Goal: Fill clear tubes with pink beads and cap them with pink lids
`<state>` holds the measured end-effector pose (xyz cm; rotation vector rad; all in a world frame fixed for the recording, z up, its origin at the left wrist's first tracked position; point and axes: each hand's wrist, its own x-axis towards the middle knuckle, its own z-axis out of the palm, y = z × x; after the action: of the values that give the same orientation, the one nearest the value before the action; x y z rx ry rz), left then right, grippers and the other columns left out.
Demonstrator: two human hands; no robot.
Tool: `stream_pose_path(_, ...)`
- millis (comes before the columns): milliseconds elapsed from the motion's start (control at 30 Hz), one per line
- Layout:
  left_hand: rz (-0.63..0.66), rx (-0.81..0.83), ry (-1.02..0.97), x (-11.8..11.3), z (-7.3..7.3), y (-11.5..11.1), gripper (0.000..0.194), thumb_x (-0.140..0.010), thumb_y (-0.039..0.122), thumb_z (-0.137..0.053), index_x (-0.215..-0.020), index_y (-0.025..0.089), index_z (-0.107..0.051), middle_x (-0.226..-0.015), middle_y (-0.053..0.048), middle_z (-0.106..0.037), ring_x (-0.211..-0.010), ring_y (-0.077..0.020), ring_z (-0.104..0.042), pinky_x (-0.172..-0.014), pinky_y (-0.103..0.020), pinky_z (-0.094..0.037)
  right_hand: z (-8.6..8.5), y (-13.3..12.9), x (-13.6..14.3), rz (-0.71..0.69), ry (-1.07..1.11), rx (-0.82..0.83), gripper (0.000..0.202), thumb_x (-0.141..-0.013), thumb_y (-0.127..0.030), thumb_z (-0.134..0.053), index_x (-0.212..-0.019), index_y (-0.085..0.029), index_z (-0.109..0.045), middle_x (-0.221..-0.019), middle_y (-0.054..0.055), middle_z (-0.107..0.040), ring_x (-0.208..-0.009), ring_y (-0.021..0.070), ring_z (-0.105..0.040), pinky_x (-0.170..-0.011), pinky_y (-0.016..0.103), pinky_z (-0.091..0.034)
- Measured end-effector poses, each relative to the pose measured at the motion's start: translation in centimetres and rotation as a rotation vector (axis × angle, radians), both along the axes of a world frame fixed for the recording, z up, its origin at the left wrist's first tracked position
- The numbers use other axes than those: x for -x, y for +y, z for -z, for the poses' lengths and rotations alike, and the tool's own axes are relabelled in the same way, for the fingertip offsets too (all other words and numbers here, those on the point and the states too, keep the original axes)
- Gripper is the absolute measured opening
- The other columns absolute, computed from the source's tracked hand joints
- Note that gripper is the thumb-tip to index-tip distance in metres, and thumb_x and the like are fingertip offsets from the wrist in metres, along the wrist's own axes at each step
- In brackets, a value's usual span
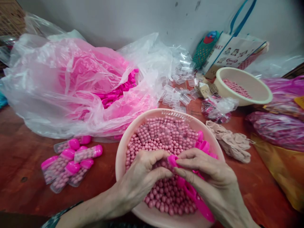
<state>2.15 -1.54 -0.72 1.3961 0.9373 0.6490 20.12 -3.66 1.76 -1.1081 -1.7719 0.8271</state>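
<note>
Capped tubes (64, 163) sit on table (21, 152), left hand (144, 169) pinches a mostly hidden bead tube (162, 163) over basin (120, 161), right hand (209, 172) clamps pink cap (172, 160) beside it; crooked cap or slack pinch could spill beads (163, 196).

From my feed, the left hand (146, 172) hides most of whatever sits below the pink cap (173, 161). The right hand (211, 174) covers part of the pink pieces (188, 190) under it. My bottom edge crops both forearms and the near rim of the basin (147, 218). I can't read the small print on the tote bag (234, 52); cloudy plastic (30, 82) blurs its pink contents.
</note>
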Motion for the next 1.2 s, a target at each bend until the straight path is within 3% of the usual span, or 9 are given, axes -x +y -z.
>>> stream_pose_path(133, -0.049, 0.027, -0.056, -0.1, 0.0, -0.1, 0.007, -0.079, 0.014, -0.063, -0.085, 0.017, -0.067, -0.080, 0.000, -0.066, -0.077, -0.0151, -0.060, -0.070, -0.023, -0.043, 0.1, -0.3, 0.4, 0.088, -0.112, -0.115, 0.029, -0.077, -0.001, -0.065, -0.099, -0.020, -0.066, -0.089, 0.001, -0.068, -0.082, 0.0111, -0.065, -0.074, 0.017, -0.054)
stream_pose_path(233, -0.068, 0.056, -0.083, -0.2, -0.2, -0.1, 0.007, -0.078, 0.013, -0.065, -0.083, 0.018, -0.068, -0.081, 0.001, -0.068, -0.079, -0.0155, -0.060, -0.071, -0.023, -0.044, 0.3, -0.4, 0.2, 0.136, -0.200, -0.090, 0.034, -0.079, -0.008, -0.066, -0.111, -0.019, -0.061, -0.092, 0.002, -0.068, -0.082, 0.0108, -0.064, -0.076, 0.017, -0.053)
stream_pose_path(433, -0.069, 0.003, 0.017, -0.3, -0.3, -0.1, 0.004, -0.077, 0.013, -0.065, -0.078, 0.015, -0.067, -0.080, -0.001, -0.069, -0.075, -0.0162, -0.062, -0.070, -0.024, -0.044, 0.5, -0.1, 0.2, 0.012, -0.152, -0.094, 0.030, -0.082, -0.004, -0.058, -0.109, -0.018, -0.061, -0.088, 0.003, -0.069, -0.081, 0.0128, -0.065, -0.071, 0.019, -0.054)
stream_pose_path(633, -0.102, -0.091, 0.109, -0.2, -0.3, -0.3, 0.009, -0.078, 0.009, -0.061, -0.080, 0.015, -0.068, -0.080, -0.001, -0.070, -0.075, -0.0164, -0.062, -0.071, -0.025, -0.043, 1.2, -0.5, 0.9, 0.077, -0.203, -0.288, 0.038, -0.082, -0.001, -0.055, -0.116, -0.017, -0.058, -0.093, 0.005, -0.069, -0.086, 0.0148, -0.066, -0.073, 0.019, -0.054)
stream_pose_path(833, -0.086, -0.095, 0.132, 0.0, -0.1, -0.5, 0.011, -0.079, 0.012, -0.061, -0.085, 0.016, -0.069, -0.079, -0.001, -0.070, -0.072, -0.0165, -0.062, -0.069, -0.025, -0.044, 0.7, -0.1, 0.6, 0.007, -0.265, -0.142, 0.027, -0.086, -0.007, -0.053, -0.105, -0.022, -0.062, -0.082, 0.002, -0.068, -0.076, 0.0141, -0.067, -0.063, 0.018, -0.054)
stream_pose_path(933, -0.078, -0.110, 0.135, -0.1, -0.2, -0.5, 0.012, -0.078, 0.010, -0.062, -0.086, 0.016, -0.069, -0.079, -0.001, -0.071, -0.072, -0.0162, -0.062, -0.070, -0.025, -0.044, 1.3, -0.3, 0.1, 0.005, -0.327, -0.249, 0.031, -0.087, -0.010, -0.053, -0.116, -0.021, -0.057, -0.087, 0.004, -0.069, -0.076, 0.0139, -0.068, -0.065, 0.019, -0.055)
stream_pose_path(1067, -0.068, -0.162, 0.143, -0.3, -0.2, -0.4, 0.013, -0.078, 0.009, -0.064, -0.087, 0.016, -0.069, -0.082, -0.001, -0.071, -0.075, -0.0154, -0.063, -0.071, -0.023, -0.044, 3.0, -1.7, -0.4, 0.136, -0.483, -0.470, 0.046, -0.088, -0.009, -0.051, -0.133, -0.016, -0.045, -0.100, 0.010, -0.070, -0.090, 0.0189, -0.069, -0.077, 0.026, -0.057)
stream_pose_path(1200, -0.063, -0.247, 0.155, -0.4, -0.2, -0.4, 0.008, -0.077, 0.009, -0.066, -0.081, 0.016, -0.068, -0.075, 0.001, -0.068, -0.069, -0.0131, -0.062, -0.067, -0.022, -0.043, 3.4, -2.6, -0.3, 0.224, -0.563, -0.564, 0.051, -0.085, -0.007, -0.056, -0.134, -0.011, -0.046, -0.096, 0.011, -0.073, -0.090, 0.0220, -0.070, -0.081, 0.027, -0.057)
